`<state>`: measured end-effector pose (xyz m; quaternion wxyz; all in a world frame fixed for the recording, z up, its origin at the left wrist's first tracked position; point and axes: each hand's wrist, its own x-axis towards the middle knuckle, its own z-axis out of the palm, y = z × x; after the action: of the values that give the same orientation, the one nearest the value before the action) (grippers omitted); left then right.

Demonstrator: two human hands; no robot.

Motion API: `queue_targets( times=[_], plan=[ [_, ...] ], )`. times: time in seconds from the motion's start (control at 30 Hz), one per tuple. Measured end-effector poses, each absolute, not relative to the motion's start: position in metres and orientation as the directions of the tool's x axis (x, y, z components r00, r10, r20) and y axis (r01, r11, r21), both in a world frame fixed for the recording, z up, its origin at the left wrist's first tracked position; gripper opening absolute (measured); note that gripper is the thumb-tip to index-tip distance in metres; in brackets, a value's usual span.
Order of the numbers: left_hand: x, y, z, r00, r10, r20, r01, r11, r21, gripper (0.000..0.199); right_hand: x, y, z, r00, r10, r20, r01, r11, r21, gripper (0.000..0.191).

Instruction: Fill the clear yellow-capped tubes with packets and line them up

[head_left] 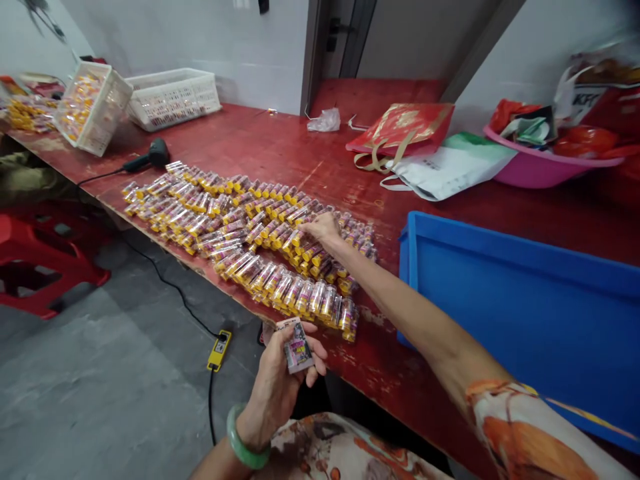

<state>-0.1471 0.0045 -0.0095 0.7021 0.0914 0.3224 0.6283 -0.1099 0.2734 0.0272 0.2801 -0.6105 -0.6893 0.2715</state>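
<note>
My left hand (280, 377), with a green bangle at the wrist, holds a small printed packet (299, 345) just off the table's front edge. The thumb lies over the packet and the fingers curl beneath it. Stretched out over the table, my right hand (324, 229) has its fingers bent down at the rows of yellow-ended, clear-wrapped tubes (270, 230). Its fingertips touch or nearly touch the tubes; whether they grip one is too small to tell. The tubes lie side by side in several curved, stacked rows.
On the red table (250, 140) are a blue bin (520, 280) at right, bags (445, 167), a pink basin (550, 167), a black heat-gun-like tool (147, 157) and white baskets (175, 100). Below left are a red stool (40, 260) and a yellow power strip (219, 351).
</note>
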Motion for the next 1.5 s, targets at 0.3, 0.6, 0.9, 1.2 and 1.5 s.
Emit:
queue_targets(
  times=[0.3,0.6,0.9,1.2,1.5],
  plan=[
    [-0.143,0.009,0.000,-0.017,0.908,-0.418,-0.764,0.258,0.591,0.022,-0.116,0.252,0.037,-0.304,0.935,0.184,0.851,0.353,-0.389,0.027],
    [-0.124,0.018,0.002,-0.066,0.865,-0.498,-0.595,0.366,0.715,0.032,0.060,0.197,0.091,-0.208,0.931,0.298,0.931,0.282,-0.231,0.030],
    [-0.057,0.022,0.007,0.150,0.871,-0.467,-0.509,0.473,0.719,0.042,0.345,0.106,0.065,-0.002,0.962,-0.274,0.977,-0.057,-0.206,0.002],
    [-0.028,0.022,0.008,0.234,0.841,-0.488,-0.430,0.540,0.724,0.038,0.346,0.111,0.027,0.048,0.997,-0.065,0.906,-0.071,-0.417,0.017],
    [-0.014,0.019,0.015,0.222,0.904,-0.366,-0.529,0.427,0.734,0.042,0.234,0.024,0.030,-0.093,0.989,0.117,0.108,0.127,-0.986,0.021]
  ],
)
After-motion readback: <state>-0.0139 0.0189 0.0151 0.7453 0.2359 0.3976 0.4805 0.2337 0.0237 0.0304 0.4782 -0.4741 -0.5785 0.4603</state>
